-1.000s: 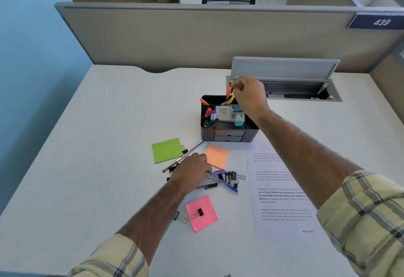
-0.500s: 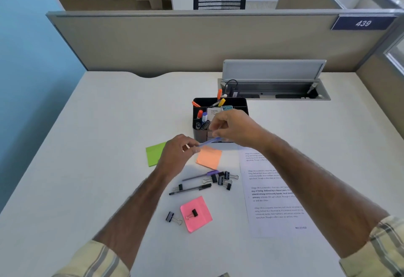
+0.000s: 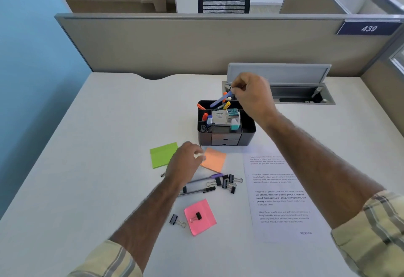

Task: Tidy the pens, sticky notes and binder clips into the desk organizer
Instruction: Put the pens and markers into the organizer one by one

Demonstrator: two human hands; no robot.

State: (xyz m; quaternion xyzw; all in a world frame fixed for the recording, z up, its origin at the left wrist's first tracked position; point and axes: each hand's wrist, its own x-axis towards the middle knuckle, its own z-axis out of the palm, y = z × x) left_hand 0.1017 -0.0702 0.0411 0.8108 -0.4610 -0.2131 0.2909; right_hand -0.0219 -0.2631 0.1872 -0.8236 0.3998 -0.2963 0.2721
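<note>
Since half a second ago, the blue pen (image 3: pixel 219 100) has been carried from just above the orange sticky note up to the rear compartment of the desk organizer (image 3: pixel 226 122), where it is pinched at its upper end by the right hand (image 3: pixel 253 97) and tilted, its lower tip inside the rim. The left hand (image 3: pixel 185 163) has been lowered toward the table (image 3: pixel 98 145) between the green and orange pads, fingers curled loosely together; whether anything is pinched cannot be told.

Three sticky note pads are counted: green (image 3: pixel 162 155) at 9 o'clock of the left hand, orange (image 3: pixel 214 160) at 3 o'clock, pink (image 3: pixel 200 216) at 6 o'clock. Two pens lie loose at 5 o'clock of the left hand: one with a purple cap (image 3: pixel 205 177) and one with a black cap (image 3: pixel 196 190); a third thin shaft (image 3: pixel 162 175) shows at the wrist. About seven binder clips are seen: a cluster (image 3: pixel 227 184) at the pens' right ends, one (image 3: pixel 196 216) on the pink pad, one (image 3: pixel 176 221) just left of it.

A printed sheet (image 3: pixel 282 196) lies at 4 o'clock of the organizer. Bare table is left open at 9 o'clock and along the near edge; an open cable tray (image 3: pixel 284 95) sits at 1 o'clock.
</note>
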